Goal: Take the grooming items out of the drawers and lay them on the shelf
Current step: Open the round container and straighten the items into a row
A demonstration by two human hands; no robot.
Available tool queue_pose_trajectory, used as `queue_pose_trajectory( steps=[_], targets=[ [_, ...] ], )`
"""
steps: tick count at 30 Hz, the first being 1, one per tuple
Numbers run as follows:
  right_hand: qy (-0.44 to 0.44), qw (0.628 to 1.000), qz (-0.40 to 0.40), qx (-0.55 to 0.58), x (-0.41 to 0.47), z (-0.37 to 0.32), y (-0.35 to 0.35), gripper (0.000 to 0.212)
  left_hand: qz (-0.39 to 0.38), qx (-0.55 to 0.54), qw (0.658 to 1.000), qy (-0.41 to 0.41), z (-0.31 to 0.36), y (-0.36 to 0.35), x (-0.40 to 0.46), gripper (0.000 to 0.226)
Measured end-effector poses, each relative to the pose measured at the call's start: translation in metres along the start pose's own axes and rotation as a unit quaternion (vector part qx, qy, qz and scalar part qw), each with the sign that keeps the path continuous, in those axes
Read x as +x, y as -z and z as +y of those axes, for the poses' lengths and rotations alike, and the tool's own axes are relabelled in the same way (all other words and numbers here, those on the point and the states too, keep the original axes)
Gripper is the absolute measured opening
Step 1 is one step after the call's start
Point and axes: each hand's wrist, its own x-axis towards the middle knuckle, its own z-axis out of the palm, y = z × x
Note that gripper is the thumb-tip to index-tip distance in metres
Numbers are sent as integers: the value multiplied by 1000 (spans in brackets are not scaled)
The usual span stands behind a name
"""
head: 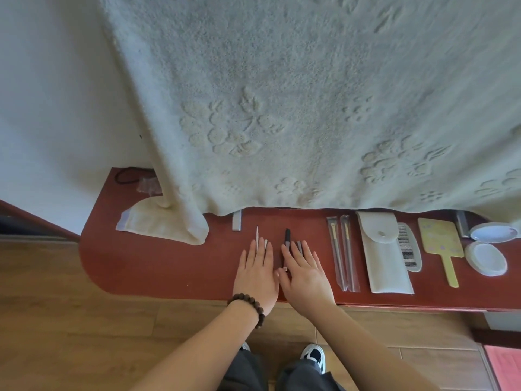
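On the red-brown shelf [158,266] my left hand [256,273] lies flat, fingers spread, over thin silver tools [257,235] whose tips poke out beyond the fingers. Beside it my right hand [303,273] lies flat over a black-handled tool [287,237] and small grey pieces. Further right lie two bagged brushes [342,255], a white pouch [384,258], a grey comb [408,246], a yellow hand mirror [441,241] and two clear oval lids [486,258]. No drawer shows.
A cream embossed blanket [310,108] hangs over the shelf's back, its corner [194,232] on the shelf. A bagged cloth [141,221] and a black cord [127,176] lie at the left. Wooden floor [56,320] and my shoes are below.
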Motion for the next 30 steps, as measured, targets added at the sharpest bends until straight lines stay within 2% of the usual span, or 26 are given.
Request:
queue_pose_trajectory(
  steps=[13, 20, 26, 30],
  targets=[
    [-4, 999, -31, -36, 6, 64, 20, 61, -6, 28, 999, 24, 70, -11, 25, 60],
    [5, 999, -34, 5, 8, 67, 22, 59, 4, 22, 999, 32, 72, -12, 24, 61],
    [11, 1000, -4, 18, 0, 74, 27, 57, 35, 5, 999, 24, 56, -12, 4, 64],
    [6, 1000, -11, 11, -4, 77, 23, 61, 25, 7, 1000, 17, 47, -16, -9, 68]
  ],
)
